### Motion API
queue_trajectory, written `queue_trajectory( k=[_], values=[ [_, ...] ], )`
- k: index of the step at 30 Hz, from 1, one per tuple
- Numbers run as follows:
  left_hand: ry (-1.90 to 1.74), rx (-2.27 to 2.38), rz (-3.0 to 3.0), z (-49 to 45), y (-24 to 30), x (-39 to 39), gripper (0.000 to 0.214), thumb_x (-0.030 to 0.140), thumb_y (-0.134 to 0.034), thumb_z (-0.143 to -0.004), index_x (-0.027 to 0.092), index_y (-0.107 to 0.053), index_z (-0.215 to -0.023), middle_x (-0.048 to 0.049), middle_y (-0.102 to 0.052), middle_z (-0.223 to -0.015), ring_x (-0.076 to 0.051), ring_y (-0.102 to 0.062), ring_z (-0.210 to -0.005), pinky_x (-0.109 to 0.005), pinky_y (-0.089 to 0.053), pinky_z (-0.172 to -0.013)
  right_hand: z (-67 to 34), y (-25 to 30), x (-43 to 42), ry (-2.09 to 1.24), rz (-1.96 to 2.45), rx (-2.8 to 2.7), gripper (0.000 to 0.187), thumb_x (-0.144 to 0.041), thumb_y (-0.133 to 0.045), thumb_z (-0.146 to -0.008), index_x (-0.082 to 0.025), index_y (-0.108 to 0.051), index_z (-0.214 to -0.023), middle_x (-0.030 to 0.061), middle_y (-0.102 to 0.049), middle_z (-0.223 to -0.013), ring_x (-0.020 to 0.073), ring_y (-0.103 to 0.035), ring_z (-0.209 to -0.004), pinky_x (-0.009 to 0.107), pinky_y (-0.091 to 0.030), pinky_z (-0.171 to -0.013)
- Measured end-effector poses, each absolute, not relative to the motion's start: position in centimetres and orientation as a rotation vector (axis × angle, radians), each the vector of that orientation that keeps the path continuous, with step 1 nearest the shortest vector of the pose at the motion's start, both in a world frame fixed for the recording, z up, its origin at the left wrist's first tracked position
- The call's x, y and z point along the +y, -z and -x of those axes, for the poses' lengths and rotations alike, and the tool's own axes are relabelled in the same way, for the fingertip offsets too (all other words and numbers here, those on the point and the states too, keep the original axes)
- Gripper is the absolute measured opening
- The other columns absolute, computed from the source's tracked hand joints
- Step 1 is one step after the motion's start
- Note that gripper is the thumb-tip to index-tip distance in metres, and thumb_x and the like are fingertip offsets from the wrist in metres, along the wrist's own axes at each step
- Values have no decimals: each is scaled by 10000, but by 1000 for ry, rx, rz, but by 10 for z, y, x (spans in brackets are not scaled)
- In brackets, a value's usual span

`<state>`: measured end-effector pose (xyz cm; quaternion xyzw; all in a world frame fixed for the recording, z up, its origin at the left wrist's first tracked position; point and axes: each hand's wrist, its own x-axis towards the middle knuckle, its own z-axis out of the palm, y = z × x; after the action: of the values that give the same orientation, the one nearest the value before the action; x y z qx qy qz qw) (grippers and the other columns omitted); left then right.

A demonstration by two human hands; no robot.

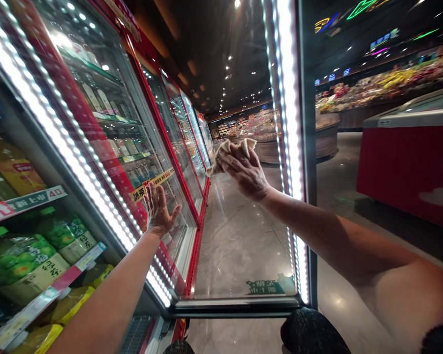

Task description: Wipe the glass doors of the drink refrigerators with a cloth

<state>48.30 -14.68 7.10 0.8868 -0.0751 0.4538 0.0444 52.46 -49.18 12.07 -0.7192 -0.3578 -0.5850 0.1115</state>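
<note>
An open glass refrigerator door [239, 255] stands before me, lit by bright LED strips along both sides. My right hand [247, 172] presses a beige cloth [221, 156] against the upper middle of the glass. The cloth is bunched and sticks out past the fingertips. Lower on the left, my left hand [159, 210] lies with fingers spread, palm toward the glass and nothing in it. Behind that hand, a yellow label strip [138, 192] shows through the pane.
Shelves on the left hold green-labelled drink bottles [18, 265] behind price strips [46, 295]. A row of red-framed fridges [192, 236] runs ahead. On the right stand a red chest freezer [406, 167] and heaped produce displays [391, 83]. A green sticker [269, 285] marks the lower glass.
</note>
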Motion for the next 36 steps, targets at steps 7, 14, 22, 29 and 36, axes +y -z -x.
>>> queue_trajectory(
  k=[7,14,22,29,36],
  values=[
    [-1412,-213,-2732,-486,-69,-146,1009,587,-495,-929,138,51,-1649,-138,97,-1726,-317,171,-1577,-570,22,-1282,-520,-113,-503,1677,2144,-1151,575,-99,-445,-1004,-339,-474,-1525,2,-517,-1554,252,-369,-1516,580,-124,-1308],
    [-1445,-248,-2722,-486,-68,-145,1001,600,-477,-936,108,28,-1646,-181,142,-1709,-343,137,-1581,-584,0,-1274,-520,-111,-513,1708,2097,-1059,579,-102,-455,-995,-320,-473,-1532,24,-498,-1569,282,-348,-1525,606,-154,-1299],
    [-1451,-215,-2730,-485,-68,-147,1022,607,-497,-927,109,30,-1647,-180,126,-1713,-348,128,-1582,-586,-17,-1281,-521,-96,-538,1833,2166,-1110,523,-116,-429,-1028,-278,-491,-1521,44,-508,-1553,264,-389,-1502,509,-18,-1321],
    [-1485,-294,-2657,-489,-64,-143,1023,606,-511,-924,116,19,-1649,-164,125,-1714,-351,133,-1579,-591,0,-1280,-517,-77,-556,1800,2278,-773,535,-75,-407,-1003,-141,-480,-1529,133,-407,-1607,328,-246,-1558,566,-295,-1273],
    [-1622,-502,-2616,-494,-83,-171,936,493,-557,-961,263,32,-1651,-102,189,-1703,-370,148,-1567,-693,123,-1210,-511,-76,-571,1846,2362,-707,558,-94,-418,-1012,-166,-425,-1565,112,-402,-1616,342,-259,-1552,580,-272,-1274]
  ],
)
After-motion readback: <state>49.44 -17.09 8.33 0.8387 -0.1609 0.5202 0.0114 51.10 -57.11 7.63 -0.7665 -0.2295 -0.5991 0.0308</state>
